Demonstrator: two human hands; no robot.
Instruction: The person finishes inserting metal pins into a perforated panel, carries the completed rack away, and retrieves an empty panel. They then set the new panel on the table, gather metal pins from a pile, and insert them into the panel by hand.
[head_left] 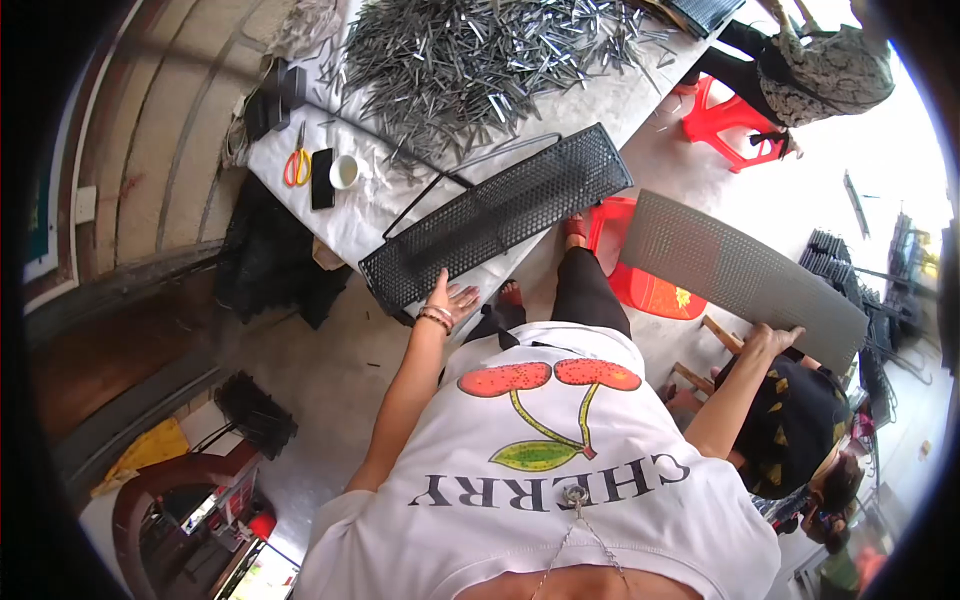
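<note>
My right hand is closed on the near end of a grey perforated metal panel, which reaches out over a red plastic stool. My left hand is open, fingers spread and palm up, right at the near edge of a black perforated metal rack. That rack lies slanting along the table's edge, with thin black wire rods on its far side. Behind it, a large heap of small dark metal strips covers much of the white-covered table.
Orange-handled scissors, a black phone and a white cup stand at the table's left. The red stool is ahead of my legs. One person is at the far right; another sits close on my right. Black racks stand beyond.
</note>
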